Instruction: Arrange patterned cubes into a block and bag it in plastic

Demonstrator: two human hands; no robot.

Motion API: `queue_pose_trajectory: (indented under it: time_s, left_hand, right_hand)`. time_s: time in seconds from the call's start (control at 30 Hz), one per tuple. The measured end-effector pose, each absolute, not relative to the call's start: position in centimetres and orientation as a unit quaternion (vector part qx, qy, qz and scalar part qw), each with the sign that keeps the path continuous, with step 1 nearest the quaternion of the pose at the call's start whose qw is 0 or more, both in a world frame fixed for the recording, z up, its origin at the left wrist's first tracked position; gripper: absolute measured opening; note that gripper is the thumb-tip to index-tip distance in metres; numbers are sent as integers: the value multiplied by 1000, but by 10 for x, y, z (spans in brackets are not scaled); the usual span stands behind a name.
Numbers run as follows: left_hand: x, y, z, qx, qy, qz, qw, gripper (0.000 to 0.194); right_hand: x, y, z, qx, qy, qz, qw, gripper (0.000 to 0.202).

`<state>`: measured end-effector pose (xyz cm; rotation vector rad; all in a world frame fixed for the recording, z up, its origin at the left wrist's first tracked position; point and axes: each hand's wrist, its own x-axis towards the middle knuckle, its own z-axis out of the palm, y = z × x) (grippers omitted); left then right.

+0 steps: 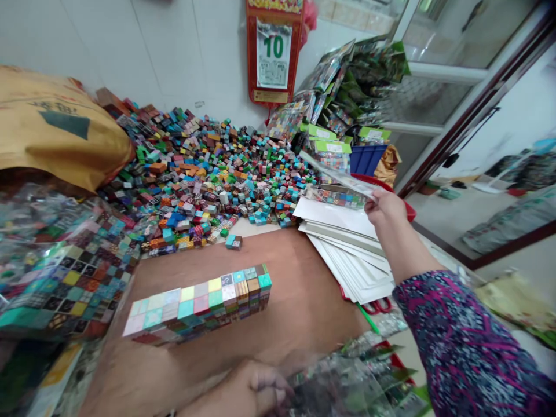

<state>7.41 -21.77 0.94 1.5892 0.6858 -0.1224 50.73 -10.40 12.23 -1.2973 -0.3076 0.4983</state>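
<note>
My right hand pinches one end of a thin, pale flat card, seen nearly edge-on. It is over a fanned stack of white cards. At the bottom edge, my left hand, blurred, has its fingers curled at the side of a clear plastic bag. Between the hands and the pile stands a row of small patterned cubes, packed together in a long block on the brown board. A small teal and brown cube piece lies apart from it.
Loose cubes are heaped along the wall. A yellow sack and bagged cube blocks stand at the left. Packed bags with green tops and a blue bin are at the back right. Red scissors handles show under the cards.
</note>
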Motion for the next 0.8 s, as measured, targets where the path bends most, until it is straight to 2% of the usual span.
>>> queue_pose_trajectory:
  time_s: [0.07,0.13,0.33,0.5,0.63,0.73,0.8]
  left_hand:
    - [74,-218,11,699,297,-57,648,30]
    - [74,-217,13,699,297,-61,648,30]
    - [76,-218,15,700,311,-68,639,31]
    - [76,-222,8,659,322,-47,678,30]
    - [75,-226,3,623,316,-26,715,44]
    - [78,-227,9,605,321,-20,729,46]
    - [80,-225,20,627,309,-12,715,42]
  right_hand:
    - [507,-94,122,-622,-96,249,736,32]
    - [503,-86,120,-645,-63,268,713,38]
    - [479,-73,113,-678,-77,312,661,36]
    - [451,-95,110,-687,-137,286,654,18]
    - [411,-152,102,-689,-252,225,641,37]
    - [372,-213,95,-645,-477,329,498,32]
    - [350,-253,91,-605,-597,377,369,41]
